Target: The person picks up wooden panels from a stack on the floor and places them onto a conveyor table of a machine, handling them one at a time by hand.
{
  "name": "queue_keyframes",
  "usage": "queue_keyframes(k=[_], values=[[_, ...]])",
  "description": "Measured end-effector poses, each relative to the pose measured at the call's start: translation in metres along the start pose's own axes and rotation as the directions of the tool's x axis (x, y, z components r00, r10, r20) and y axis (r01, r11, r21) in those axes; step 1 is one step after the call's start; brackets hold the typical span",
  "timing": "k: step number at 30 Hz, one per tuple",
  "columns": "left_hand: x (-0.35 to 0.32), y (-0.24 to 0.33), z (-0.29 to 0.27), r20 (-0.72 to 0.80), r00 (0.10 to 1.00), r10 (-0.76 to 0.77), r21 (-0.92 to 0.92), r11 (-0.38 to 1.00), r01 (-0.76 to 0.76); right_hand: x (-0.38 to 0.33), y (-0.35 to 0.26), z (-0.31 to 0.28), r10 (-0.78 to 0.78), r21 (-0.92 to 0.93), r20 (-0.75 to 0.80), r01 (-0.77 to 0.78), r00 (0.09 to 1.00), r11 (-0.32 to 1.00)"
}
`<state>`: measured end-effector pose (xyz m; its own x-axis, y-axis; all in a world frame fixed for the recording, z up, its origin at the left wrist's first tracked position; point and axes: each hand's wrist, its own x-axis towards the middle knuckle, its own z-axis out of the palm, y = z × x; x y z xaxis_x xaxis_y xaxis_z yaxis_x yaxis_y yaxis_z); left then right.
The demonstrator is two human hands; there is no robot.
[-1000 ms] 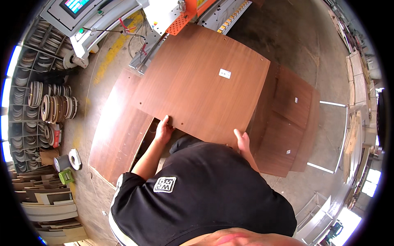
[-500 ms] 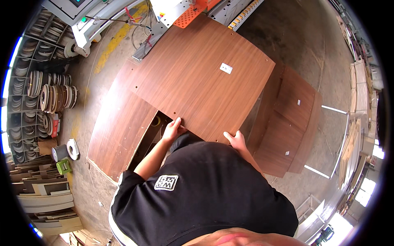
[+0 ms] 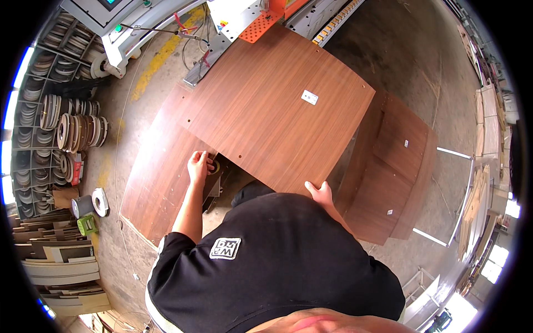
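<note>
The panel (image 3: 261,111) lies ahead of the right hand (image 3: 322,195), which pinches its near edge; the left hand (image 3: 199,167), closure unclear, is just left.

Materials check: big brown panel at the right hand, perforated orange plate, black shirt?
Panel at the right hand: likely wood-based board with a satin wood-look laminate or veneer, judging by the straight, even grain; core can't be told.
Orange plate: probably painted sheet metal, being flat, perforated and evenly coloured.
Shirt: matt fabric, judging by its soft drape; fibre unclear.
</note>
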<state>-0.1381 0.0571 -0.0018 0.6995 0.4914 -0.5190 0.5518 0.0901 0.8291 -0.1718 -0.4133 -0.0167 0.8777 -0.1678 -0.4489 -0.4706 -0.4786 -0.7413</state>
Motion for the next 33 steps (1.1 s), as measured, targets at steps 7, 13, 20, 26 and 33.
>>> queue_keyframes(k=[7,13,20,26,33], values=[[-0.006,0.01,0.003,-0.011,0.999,-0.044,-0.037,0.998,0.043,0.024,-0.017,-0.014,0.099,0.283,0.023,-0.101,0.995,0.954],[-0.004,0.004,0.003,-0.024,1.0,-0.02,-0.022,1.0,0.019,0.064,-0.045,-0.043,0.138,0.235,0.038,-0.143,0.99,0.961],[0.0,-0.003,0.0,-0.035,0.999,0.009,-0.002,1.0,-0.009,0.119,-0.054,-0.063,0.123,0.286,-0.058,-0.102,0.991,0.953],[-0.015,-0.002,0.03,0.126,0.99,0.059,-0.064,0.997,-0.051,0.141,-0.03,-0.068,0.063,0.37,-0.198,0.015,0.978,0.929],[-0.048,-0.058,0.142,0.584,0.799,-0.145,0.205,0.978,0.027,0.06,0.018,-0.074,0.163,0.353,0.096,-0.186,0.982,0.917]])
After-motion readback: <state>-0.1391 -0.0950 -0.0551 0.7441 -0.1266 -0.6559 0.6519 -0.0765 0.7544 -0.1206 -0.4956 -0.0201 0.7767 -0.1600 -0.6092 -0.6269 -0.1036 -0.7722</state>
